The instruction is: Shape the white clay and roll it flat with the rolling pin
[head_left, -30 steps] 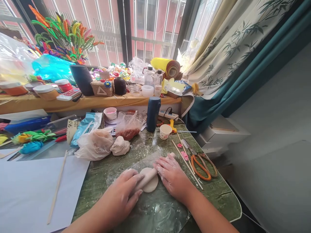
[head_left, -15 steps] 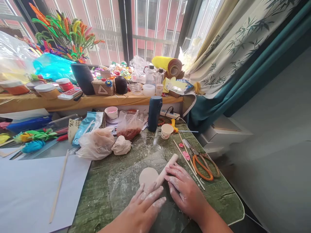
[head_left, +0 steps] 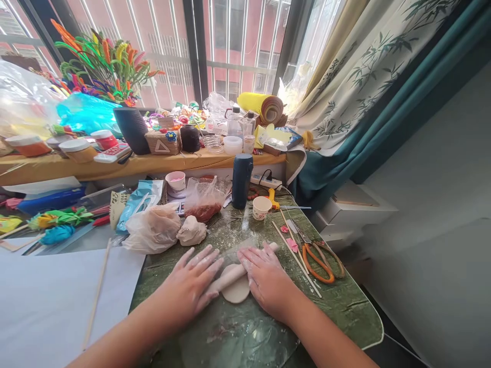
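A pale rolling pin [head_left: 231, 276] lies slantwise across a flat round of white dough or clay [head_left: 237, 291] on a thin clear plastic sheet [head_left: 230, 337]. My left hand [head_left: 192, 283] rests on the pin's left end, palm down, its fingers spread past it. My right hand [head_left: 266, 276] lies flat over the pin's right part, fingers stretched forward. White powder coats the fingers of both. Parts of the pin are hidden beneath the hands. Beyond them sits a lump of the same pale material [head_left: 192, 230].
At right lie orange-handled scissors [head_left: 318, 263] and thin wooden sticks [head_left: 297, 260]. A dark blue bottle [head_left: 242, 181], a paper cup [head_left: 261, 208] and plastic bags [head_left: 153, 229] stand behind. White paper [head_left: 49, 301] covers the left side. A cluttered window ledge [head_left: 153, 166] runs along the back.
Both hands have moved forward, the left also leftward. The rolling pin has shifted from the round's right side to lie across it, at a flatter slant.
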`<state>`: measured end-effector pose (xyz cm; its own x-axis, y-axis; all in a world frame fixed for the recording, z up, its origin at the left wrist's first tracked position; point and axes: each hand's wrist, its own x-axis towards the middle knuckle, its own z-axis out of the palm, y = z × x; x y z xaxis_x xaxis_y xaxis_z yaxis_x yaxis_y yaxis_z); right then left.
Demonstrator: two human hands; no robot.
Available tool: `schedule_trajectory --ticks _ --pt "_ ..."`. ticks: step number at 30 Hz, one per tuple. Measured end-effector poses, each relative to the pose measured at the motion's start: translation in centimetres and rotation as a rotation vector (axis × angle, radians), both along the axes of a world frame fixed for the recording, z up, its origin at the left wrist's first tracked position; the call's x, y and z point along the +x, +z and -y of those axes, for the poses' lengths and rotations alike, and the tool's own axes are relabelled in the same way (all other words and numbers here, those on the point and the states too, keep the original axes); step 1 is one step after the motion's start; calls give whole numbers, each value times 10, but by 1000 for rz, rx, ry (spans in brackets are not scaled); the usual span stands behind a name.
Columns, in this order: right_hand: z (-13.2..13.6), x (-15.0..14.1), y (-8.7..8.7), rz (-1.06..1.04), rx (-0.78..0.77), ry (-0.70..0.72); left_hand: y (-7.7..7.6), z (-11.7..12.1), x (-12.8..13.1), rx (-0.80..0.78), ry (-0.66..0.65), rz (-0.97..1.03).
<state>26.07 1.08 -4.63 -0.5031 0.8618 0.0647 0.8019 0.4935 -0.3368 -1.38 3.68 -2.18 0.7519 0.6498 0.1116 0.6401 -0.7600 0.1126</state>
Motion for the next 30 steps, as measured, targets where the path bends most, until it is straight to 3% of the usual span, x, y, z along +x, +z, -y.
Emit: schedule_trajectory --ticks 4,8,15,21,24,27,30 --pt "5 -1 -7 18 6 -46 -3 -25 -9 82 29 -27" --pt "25 3 -12 34 51 -39 0 -32 -7 81 12 -7" --pt "70 2 -22 28 256 23 -10 -9 -13 -85 -21 -13" --pt "86 1 -36 -38 455 63 3 11 -27 -240 -32 -10" --pt "82 6 -29 -50 414 54 10 11 -25 -284 -20 -25" --pt "74 11 -23 25 311 -58 10 5 -15 -268 -19 -37" --pt "73 9 -29 56 302 -104 8 1 -7 -214 -33 -24"
